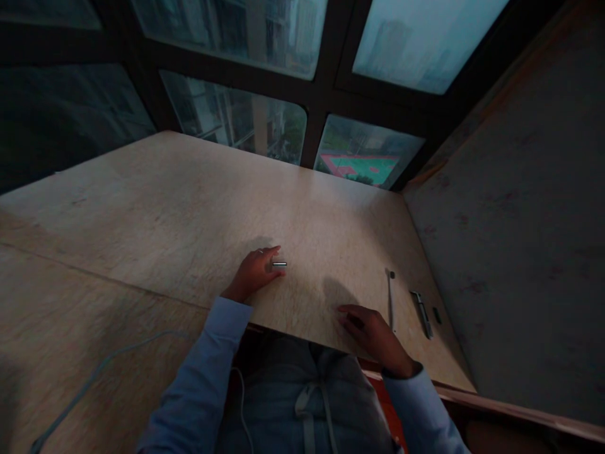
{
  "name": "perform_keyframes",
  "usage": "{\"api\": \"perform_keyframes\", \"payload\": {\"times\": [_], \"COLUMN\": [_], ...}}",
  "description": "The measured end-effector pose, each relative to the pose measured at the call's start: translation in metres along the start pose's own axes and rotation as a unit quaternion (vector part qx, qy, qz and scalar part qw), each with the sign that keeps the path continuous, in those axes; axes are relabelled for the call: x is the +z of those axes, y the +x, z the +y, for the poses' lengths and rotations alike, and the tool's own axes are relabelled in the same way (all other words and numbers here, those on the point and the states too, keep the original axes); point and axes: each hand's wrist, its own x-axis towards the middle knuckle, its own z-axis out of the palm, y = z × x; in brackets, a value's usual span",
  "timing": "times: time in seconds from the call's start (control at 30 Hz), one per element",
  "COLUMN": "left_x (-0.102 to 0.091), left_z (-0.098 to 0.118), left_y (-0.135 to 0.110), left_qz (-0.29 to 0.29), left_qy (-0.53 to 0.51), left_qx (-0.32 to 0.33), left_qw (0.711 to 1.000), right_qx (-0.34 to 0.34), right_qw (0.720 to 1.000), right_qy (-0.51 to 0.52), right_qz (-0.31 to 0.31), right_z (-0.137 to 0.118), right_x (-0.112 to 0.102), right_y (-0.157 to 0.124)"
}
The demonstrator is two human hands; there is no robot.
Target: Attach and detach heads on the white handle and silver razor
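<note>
My left hand (255, 272) rests over the tabletop with thumb and fingers apart. Between them lies a small, shiny metal cylinder (280, 265); I see gaps on both sides of it and no firm grip. To the right, near the table's front edge, my right hand (373, 328) is loosely curled, with its thumb and index finger apart. Nothing shows in it. Beyond this hand lies a thin pale stick with a dark head, like a toothbrush (391, 301). Further right is a slim dark-and-silver tool (422, 314), its kind unclear, beside a small dark piece (437, 314).
The pale wooden tabletop (189, 202) has a seam on its left side. A light cable (104, 362) runs across the lower left. Dark-framed windows (236, 113) stand behind the table, and a papered wall (515, 239) closes off the right.
</note>
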Motion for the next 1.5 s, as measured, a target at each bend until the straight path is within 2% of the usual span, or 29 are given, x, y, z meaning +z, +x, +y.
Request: {"api": "perform_keyframes", "payload": {"times": [0.13,0.27,0.33,0.43,0.57,0.8,1.13,1.33,1.5], "left_x": [0.013,0.033,0.043,0.056,0.066,0.078,0.087,0.095,0.104], "left_z": [0.030,0.072,0.092,0.117,0.139,0.162,0.186,0.199,0.226], "left_y": [-0.009,-0.014,-0.016,-0.019,-0.019,-0.018,-0.019,-0.020,-0.013], "left_qz": [0.051,0.047,0.039,0.022,-0.006,-0.044,-0.099,-0.070,-0.065], "left_qy": [-0.002,-0.004,-0.010,-0.024,-0.038,-0.043,-0.042,-0.051,-0.065], "left_qx": [0.080,0.151,0.180,0.216,0.251,0.260,0.215,0.199,0.184], "left_qw": [0.995,0.987,0.983,0.976,0.967,0.964,0.971,0.976,0.979], "right_qx": [-0.029,-0.075,-0.082,-0.057,-0.046,-0.097,-0.114,-0.084,-0.014], "right_qw": [0.998,0.992,0.992,0.993,0.992,0.980,0.980,0.984,0.957], "right_qy": [0.029,0.023,-0.007,-0.050,-0.100,-0.176,-0.152,-0.009,0.088], "right_qz": [0.053,0.099,0.100,0.084,0.056,0.006,0.062,0.159,0.275], "right_z": [-0.009,-0.016,-0.016,-0.010,0.001,0.019,0.033,0.043,0.050], "right_x": [-0.004,-0.008,-0.009,-0.012,-0.018,-0.037,-0.047,-0.053,-0.055], "right_y": [0.007,0.017,0.021,0.022,0.013,-0.006,-0.024,-0.044,-0.073]}}
